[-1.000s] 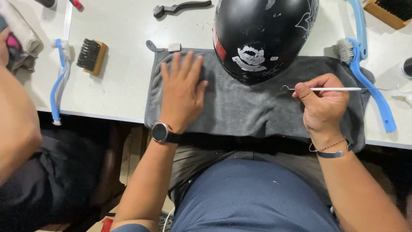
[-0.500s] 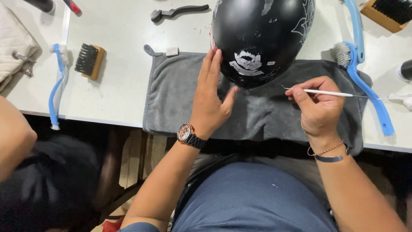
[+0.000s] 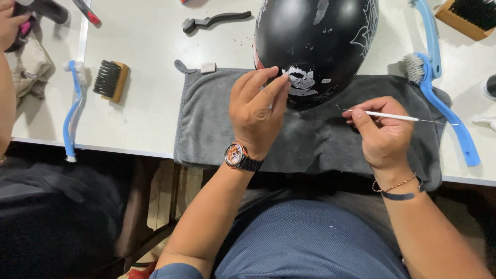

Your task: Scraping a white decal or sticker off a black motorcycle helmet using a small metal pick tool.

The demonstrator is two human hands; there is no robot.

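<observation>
A glossy black helmet (image 3: pixel 320 36) with white markings and a worn white sticker (image 3: pixel 302 82) rests on a grey towel (image 3: pixel 206 124) spread over the white table's front edge. My left hand (image 3: pixel 256 111), with a wristwatch, pinches at the sticker's edge with fingertips together. My right hand (image 3: pixel 382 134), wearing a thin bracelet, holds a slim white pick tool (image 3: pixel 395 116) with fine metal tips, level above the towel to the right of the helmet.
A blue long-handled brush (image 3: pixel 444 108) lies at the right, another blue brush (image 3: pixel 72 111) and a wooden bristle brush (image 3: pixel 111 80) at the left. A small black brush (image 3: pixel 214 20) lies behind. Another person's arm (image 3: pixel 8 88) is at the far left.
My left hand lifted off the towel, rose on edge, then reached the helmet's sticker with pinched fingers. My right hand kept the pick nearly still.
</observation>
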